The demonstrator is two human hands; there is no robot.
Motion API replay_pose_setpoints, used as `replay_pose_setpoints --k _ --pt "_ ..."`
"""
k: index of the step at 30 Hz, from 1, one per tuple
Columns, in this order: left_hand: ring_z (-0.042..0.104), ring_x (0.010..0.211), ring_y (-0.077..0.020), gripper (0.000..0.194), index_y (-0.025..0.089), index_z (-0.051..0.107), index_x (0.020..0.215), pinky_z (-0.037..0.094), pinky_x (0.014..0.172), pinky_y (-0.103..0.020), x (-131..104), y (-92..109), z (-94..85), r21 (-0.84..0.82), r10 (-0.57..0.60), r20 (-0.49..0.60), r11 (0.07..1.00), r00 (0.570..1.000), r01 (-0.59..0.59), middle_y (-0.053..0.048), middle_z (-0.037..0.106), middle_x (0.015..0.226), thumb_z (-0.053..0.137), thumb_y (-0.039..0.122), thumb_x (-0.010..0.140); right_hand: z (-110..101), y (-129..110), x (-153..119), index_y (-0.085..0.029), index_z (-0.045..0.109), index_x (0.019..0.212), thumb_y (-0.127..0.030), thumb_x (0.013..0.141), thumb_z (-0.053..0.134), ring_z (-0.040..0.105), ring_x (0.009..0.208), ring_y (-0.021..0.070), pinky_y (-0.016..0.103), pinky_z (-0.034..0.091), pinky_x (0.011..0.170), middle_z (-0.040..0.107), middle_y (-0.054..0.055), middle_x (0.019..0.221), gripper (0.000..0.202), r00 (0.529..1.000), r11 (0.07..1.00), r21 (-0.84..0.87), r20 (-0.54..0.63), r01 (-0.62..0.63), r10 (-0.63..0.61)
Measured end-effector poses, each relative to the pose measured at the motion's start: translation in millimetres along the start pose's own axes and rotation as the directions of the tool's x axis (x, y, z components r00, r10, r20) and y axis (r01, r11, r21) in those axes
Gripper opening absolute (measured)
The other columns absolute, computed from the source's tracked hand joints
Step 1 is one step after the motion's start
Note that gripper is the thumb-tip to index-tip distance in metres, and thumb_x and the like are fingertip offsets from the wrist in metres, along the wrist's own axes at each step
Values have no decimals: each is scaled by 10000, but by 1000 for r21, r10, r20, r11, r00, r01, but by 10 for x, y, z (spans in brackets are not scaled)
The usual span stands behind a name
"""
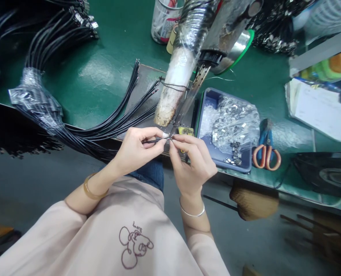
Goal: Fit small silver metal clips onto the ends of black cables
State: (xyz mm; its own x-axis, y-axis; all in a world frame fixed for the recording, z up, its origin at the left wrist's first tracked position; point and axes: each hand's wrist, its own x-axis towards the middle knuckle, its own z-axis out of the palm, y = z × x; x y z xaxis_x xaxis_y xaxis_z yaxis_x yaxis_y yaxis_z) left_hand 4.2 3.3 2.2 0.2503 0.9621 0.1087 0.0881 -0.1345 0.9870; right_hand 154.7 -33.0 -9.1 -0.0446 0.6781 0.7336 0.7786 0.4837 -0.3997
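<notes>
My left hand [143,145] pinches the end of a black cable [150,142] between thumb and fingers. Opposite it, my right hand [190,157] pinches a tiny metal connector [168,140] at the cable's tip; fingertips partly hide it. Just above my fingers hangs the thin tip of a soldering iron [177,120], beside a white wrapped tube [170,88]. A bundle of black cables [101,130] runs in from the left, several stripped ends resting on a dark board [141,96]. Close to my right fingers lies a small yellow sponge [186,131].
Right of my hands stands a blue tray [246,165] with a plastic bag of metal connectors [236,119]. Beyond it lie orange-handled scissors [266,153] and papers [317,107]. A clear tub [166,23], a solder spool [236,50] and more cable bundles [58,34] sit further back.
</notes>
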Motion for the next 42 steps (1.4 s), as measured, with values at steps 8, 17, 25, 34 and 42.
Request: replay_pose_setpoints --k 8,17,25,34,42 --pt "296 491 -37 162 96 754 777 246 427 -166 -16 -18 -10 -39 -54 25 998 998 55 17 584 610 635 206 790 -16 6 -25 -236 629 891 -79 885 702 750 844 139 260 607 792 772 19 916 173 1000 1000 24 29 -6 6" --pt "369 519 -62 141 114 721 760 311 488 -192 -17 -48 -23 -102 -120 87 986 989 128 29 522 580 642 228 788 -27 13 -52 -235 635 920 -67 884 692 761 849 146 268 608 797 786 16 922 181 1000 999 46 17 -13 12" --pt "459 538 -82 176 140 688 747 372 518 -202 -18 -83 -36 -241 -169 129 950 977 196 31 520 574 758 296 789 -40 2 -52 -222 633 917 -60 879 695 763 849 135 242 603 805 793 21 917 177 1000 999 44 20 -5 4" --pt "395 529 -72 140 142 657 777 329 516 -211 -24 -84 1 -232 -156 99 957 983 175 46 476 585 682 276 809 -29 3 -42 -230 634 924 -80 889 689 770 880 148 267 613 820 796 21 959 163 1000 999 31 22 -9 8" --pt "390 548 -78 129 138 661 792 325 529 -220 -10 -54 11 -195 -117 84 972 990 132 36 498 612 639 263 812 -40 -14 -36 -238 624 919 -79 882 693 774 892 159 283 618 820 796 19 965 177 1000 999 26 10 -19 19"
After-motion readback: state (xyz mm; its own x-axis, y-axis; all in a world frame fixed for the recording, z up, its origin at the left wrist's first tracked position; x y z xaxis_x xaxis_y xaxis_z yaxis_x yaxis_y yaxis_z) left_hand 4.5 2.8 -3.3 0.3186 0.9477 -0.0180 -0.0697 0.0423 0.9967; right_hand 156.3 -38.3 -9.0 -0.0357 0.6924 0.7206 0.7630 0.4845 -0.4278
